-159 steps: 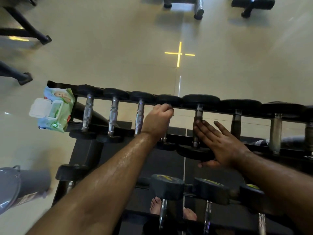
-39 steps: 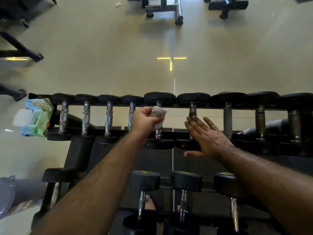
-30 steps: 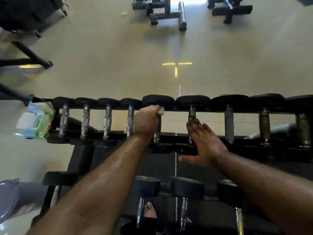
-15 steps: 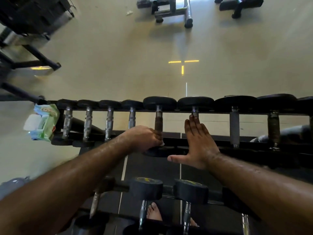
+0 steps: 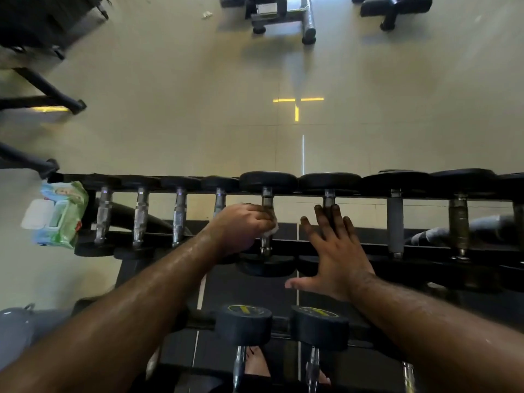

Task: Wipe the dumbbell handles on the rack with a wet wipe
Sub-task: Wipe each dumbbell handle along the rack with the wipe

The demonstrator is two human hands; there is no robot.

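Head view looks down on a dumbbell rack [image 5: 312, 242] whose top row holds chrome-handled weights side by side. Curled fingers of the left hand [image 5: 241, 228] wrap a white wet wipe [image 5: 271, 229] round the handle [image 5: 266, 219] of the fifth dumbbell from the rack's left end — a corner of the wipe pokes out on the hand's right. Just right of it, the right hand [image 5: 336, 251] lies flat with fingers straight and spread over the next dumbbell [image 5: 329, 191]. A green-and-blue pack of wipes [image 5: 55, 214] with its white lid flipped up sits at the rack's left end; its print is too blurred to read. Lower-row dumbbells [image 5: 243, 324] carry yellow markings on their ends, also unreadable. Beyond the rack's far edge the pale floor [image 5: 184, 123] lies open up to a bench frame [image 5: 283, 15] — yellow tape marks [image 5: 297, 104] cross it.
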